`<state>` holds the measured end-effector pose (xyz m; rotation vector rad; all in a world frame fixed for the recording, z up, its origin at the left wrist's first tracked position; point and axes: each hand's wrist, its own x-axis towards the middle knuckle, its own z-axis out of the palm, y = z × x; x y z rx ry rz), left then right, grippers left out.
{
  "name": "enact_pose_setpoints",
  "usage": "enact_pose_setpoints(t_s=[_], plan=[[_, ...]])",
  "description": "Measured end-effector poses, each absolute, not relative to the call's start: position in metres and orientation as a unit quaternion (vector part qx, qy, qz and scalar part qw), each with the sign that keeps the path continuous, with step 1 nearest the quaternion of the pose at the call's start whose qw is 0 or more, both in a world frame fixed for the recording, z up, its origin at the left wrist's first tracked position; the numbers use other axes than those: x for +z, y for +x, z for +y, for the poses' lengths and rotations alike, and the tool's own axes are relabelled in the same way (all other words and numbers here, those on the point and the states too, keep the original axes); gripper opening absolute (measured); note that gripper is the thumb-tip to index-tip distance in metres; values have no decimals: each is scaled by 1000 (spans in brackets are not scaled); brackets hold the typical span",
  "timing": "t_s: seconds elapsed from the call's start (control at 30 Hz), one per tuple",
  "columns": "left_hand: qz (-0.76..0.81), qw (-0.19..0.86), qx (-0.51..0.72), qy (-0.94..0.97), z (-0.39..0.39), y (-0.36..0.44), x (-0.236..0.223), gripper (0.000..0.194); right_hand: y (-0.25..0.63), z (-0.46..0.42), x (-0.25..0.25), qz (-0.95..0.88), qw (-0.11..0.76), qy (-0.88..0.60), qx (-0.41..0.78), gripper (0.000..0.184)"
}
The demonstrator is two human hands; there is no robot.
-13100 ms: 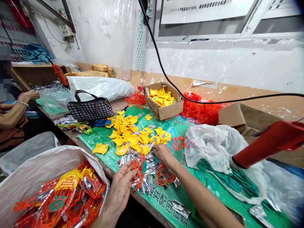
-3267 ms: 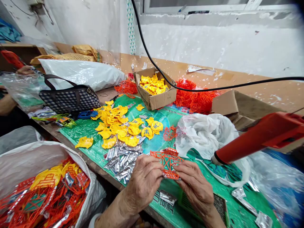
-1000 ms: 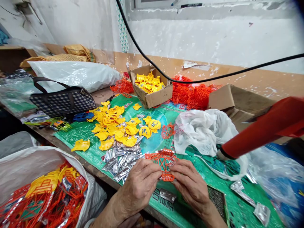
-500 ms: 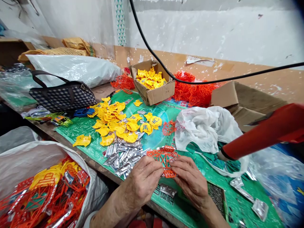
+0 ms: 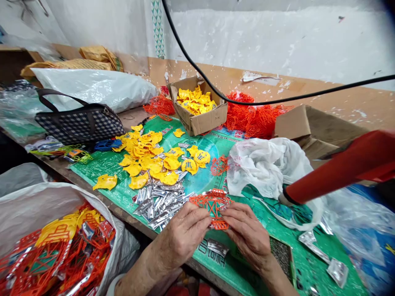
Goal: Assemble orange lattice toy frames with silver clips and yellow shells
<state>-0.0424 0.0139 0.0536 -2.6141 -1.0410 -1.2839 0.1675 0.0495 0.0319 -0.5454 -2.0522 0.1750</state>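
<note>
Between my two hands is an orange plastic lattice frame [image 5: 212, 207], held up just above the green table cover. My left hand [image 5: 187, 230] pinches its left side, and my right hand [image 5: 247, 230] grips its right side; the fingertips hide parts of both edges. Directly beyond my left hand lies a heap of shiny silver parts [image 5: 160, 201]. A single silver piece [image 5: 217, 247] rests on the cover below the frame. Yellow plastic pieces [image 5: 148, 152] are piled farther back, some with dark markings. Another orange frame [image 5: 219, 165] lies flat past my hands.
An open white sack [image 5: 120, 218] of orange, yellow and silver pieces stands at left. A cardboard box [image 5: 210, 122] holds yellow pieces. A red tool-like arm [image 5: 327, 172] reaches in from the right, by a white plastic bag [image 5: 265, 164]. A tray [image 5: 282, 257] of tiny dark parts sits beside my right hand.
Both hands keep hold of the orange frame in nearly the same place. The view has shifted very slightly; nothing else visibly differs.
</note>
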Motion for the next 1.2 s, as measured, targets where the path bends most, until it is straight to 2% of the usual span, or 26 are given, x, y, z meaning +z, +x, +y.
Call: enact_pose_setpoints(t_s=[0.57,0.8,1.2], plan=[[-341,3,-427,-838,11,-42,59,19,167,47,31,-851,471,-213,89,20],[-384,8,-408,-829,9,-39,55,17,165,44,31,-852,464,-228,80,15],[-388,-21,-289,-875,13,-40,62,17,159,40,41,-853,461,-242,26,9]])
